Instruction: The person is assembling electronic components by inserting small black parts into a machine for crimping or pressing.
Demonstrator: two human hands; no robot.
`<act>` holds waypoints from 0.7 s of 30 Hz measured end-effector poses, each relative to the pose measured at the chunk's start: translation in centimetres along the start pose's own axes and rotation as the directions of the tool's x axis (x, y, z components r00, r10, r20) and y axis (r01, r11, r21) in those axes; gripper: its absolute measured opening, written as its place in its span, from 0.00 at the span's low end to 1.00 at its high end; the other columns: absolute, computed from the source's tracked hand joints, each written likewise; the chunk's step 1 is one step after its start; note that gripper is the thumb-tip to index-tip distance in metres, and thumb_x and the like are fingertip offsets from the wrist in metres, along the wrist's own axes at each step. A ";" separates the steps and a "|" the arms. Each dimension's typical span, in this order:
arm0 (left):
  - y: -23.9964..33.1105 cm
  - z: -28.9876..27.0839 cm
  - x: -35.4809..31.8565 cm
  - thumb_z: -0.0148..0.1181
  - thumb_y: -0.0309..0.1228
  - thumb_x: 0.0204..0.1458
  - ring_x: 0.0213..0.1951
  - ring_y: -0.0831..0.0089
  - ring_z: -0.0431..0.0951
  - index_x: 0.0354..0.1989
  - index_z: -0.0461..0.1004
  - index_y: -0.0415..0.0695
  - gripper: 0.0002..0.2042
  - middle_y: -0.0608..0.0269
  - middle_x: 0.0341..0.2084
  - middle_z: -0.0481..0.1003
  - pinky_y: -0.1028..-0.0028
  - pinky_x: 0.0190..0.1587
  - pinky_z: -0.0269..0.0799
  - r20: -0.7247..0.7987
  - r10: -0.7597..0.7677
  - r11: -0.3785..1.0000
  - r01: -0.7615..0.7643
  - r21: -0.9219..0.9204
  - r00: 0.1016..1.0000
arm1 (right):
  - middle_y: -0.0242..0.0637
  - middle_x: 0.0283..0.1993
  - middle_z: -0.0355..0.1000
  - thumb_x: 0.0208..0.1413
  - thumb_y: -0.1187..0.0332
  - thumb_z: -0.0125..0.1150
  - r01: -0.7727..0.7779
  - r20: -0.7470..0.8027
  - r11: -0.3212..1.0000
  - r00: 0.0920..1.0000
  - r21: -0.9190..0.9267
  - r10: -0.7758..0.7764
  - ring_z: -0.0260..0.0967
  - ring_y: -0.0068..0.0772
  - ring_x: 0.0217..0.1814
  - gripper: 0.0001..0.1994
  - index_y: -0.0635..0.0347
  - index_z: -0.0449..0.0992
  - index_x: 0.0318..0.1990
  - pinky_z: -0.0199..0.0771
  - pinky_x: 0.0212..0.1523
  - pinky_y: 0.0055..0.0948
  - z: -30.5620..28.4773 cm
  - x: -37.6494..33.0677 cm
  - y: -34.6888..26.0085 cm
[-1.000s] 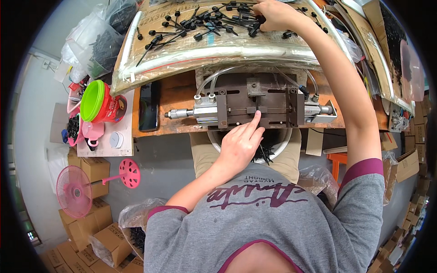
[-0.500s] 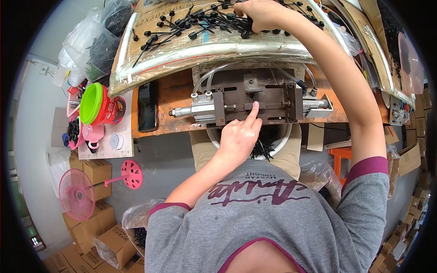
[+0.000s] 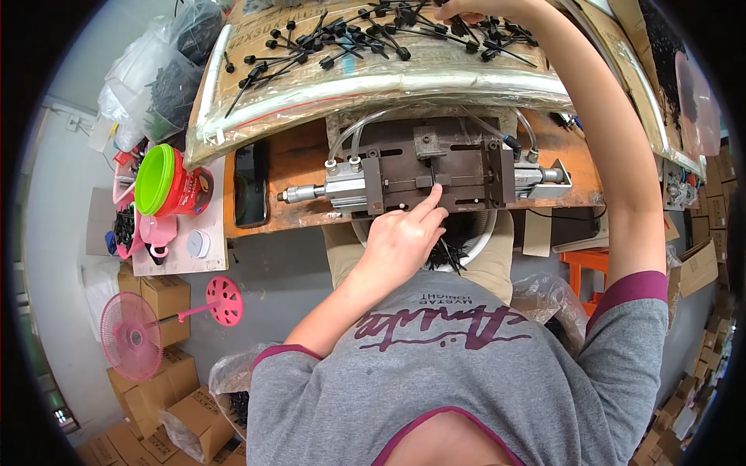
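Left hand (image 3: 400, 241), forefinger out, still touches the metal press (image 3: 431, 172) at its near edge; right hand (image 3: 474, 9) has stayed pinching among black pins (image 3: 365, 35) beyond it.

Landmark: pneumatic press fixture (image 3: 435, 175). Above it, plastic-wrapped tray (image 3: 373, 81) w/ black pins (image 3: 365, 35) blocks reach; air hoses (image 3: 353, 132) arch over its top-left. Left of it, bare wood bench (image 3: 299, 167) is free up to black phone (image 3: 250, 185). Below it, white bucket (image 3: 486, 237) fills the gap.
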State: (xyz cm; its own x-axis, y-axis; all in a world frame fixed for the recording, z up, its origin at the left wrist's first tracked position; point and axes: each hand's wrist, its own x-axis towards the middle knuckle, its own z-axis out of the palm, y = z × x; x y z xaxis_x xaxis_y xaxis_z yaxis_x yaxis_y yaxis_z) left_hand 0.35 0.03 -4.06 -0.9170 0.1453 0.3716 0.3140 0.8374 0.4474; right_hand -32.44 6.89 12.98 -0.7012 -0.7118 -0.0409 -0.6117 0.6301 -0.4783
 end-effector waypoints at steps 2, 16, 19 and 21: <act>0.2 -1.1 -0.1 0.70 0.32 0.46 0.29 0.61 0.82 0.39 0.79 0.44 0.13 0.57 0.54 0.77 0.69 0.33 0.79 0.026 0.026 0.999 -0.025 -0.030 0.999 | 0.46 0.47 0.75 0.50 0.68 0.72 -0.021 -0.037 0.976 0.999 0.215 0.030 0.74 0.32 0.36 0.39 0.76 0.58 0.66 0.72 0.32 0.31 0.2 -0.4 0.9; -0.2 -6.5 6.3 0.73 0.23 0.44 0.47 0.65 0.80 0.45 0.81 0.42 0.17 0.57 0.45 0.81 0.70 0.46 0.76 -0.563 0.020 0.993 -0.083 -0.086 0.826 | 0.37 0.39 0.81 0.63 0.66 0.62 0.165 -0.170 0.376 0.985 0.912 -0.020 0.68 0.10 0.27 0.09 0.63 0.80 0.42 0.69 0.27 0.11 6.8 -10.9 0.4; -0.2 -6.1 7.3 0.73 0.22 0.42 0.45 0.63 0.80 0.47 0.81 0.42 0.20 0.58 0.45 0.80 0.68 0.48 0.76 -0.521 0.115 0.987 -0.157 -0.038 0.846 | 0.31 0.35 0.78 0.63 0.65 0.63 0.049 -0.040 0.231 0.998 0.972 -0.040 0.71 0.12 0.30 0.11 0.67 0.80 0.42 0.69 0.29 0.12 8.9 -14.2 -0.8; -0.2 -5.5 7.2 0.73 0.22 0.41 0.40 0.64 0.81 0.46 0.81 0.42 0.19 0.59 0.40 0.80 0.69 0.42 0.76 -0.472 0.165 0.979 -0.204 -0.031 0.866 | 0.32 0.33 0.78 0.62 0.65 0.64 -0.037 0.047 0.177 0.998 0.984 -0.053 0.70 0.13 0.28 0.12 0.68 0.80 0.42 0.69 0.28 0.13 10.1 -15.6 -1.4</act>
State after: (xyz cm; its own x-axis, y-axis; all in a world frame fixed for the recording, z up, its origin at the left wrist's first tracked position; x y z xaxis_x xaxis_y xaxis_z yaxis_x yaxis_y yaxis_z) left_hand -4.99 -1.97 2.97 -0.6264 0.0157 0.7794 0.5017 0.7733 0.3876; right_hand -16.95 14.02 5.41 -0.6503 -0.7576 -0.0565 0.2778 -0.1679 -0.9459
